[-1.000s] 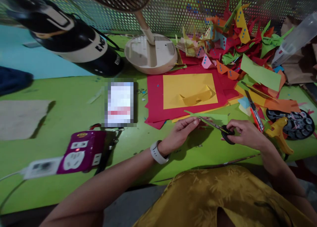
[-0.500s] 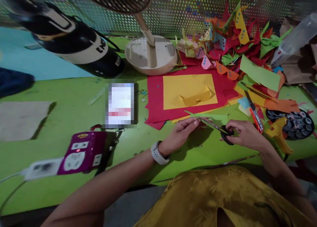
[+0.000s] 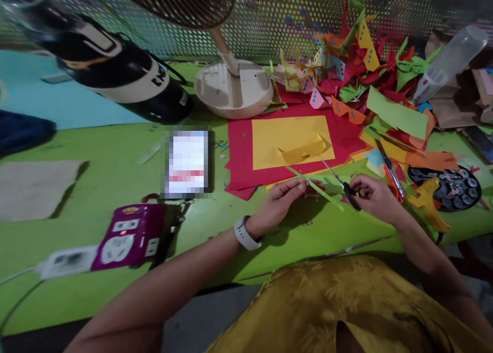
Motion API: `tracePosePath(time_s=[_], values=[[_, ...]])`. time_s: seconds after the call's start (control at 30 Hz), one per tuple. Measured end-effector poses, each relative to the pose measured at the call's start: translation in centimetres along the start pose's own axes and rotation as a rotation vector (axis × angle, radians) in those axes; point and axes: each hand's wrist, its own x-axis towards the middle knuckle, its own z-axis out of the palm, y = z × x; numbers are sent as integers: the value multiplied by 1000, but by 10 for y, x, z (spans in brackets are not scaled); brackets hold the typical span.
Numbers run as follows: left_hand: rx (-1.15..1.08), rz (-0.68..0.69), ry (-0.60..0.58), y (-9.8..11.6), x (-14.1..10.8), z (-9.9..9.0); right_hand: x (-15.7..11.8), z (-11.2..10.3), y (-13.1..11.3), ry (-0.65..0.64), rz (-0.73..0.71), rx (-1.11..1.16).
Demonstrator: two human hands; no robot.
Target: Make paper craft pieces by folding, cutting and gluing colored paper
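Left fingers pinching paper strip, green, narrow

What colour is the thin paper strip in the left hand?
The paper strip is light green, best seen in the head view.

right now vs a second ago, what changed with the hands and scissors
The right hand has swung the scissors forward, off the green strip they lay along, so they now stand apart from it and point toward the yellow sheet. The left hand keeps its grip on the strip, the right its grip on the scissors; the sheet stays put.
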Motion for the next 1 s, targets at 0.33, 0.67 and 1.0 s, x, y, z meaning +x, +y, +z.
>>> tracePosePath(time_s=[0.33,0.67,1.0], values=[[-71,-97,14,19,2,8,12,0,8,91,117,332],[6,45,100,34,2,6,5,-2,-5,-8,14,-577],[-42,34,80,27,6,2,13,-11,-30,-348,39,-788]])
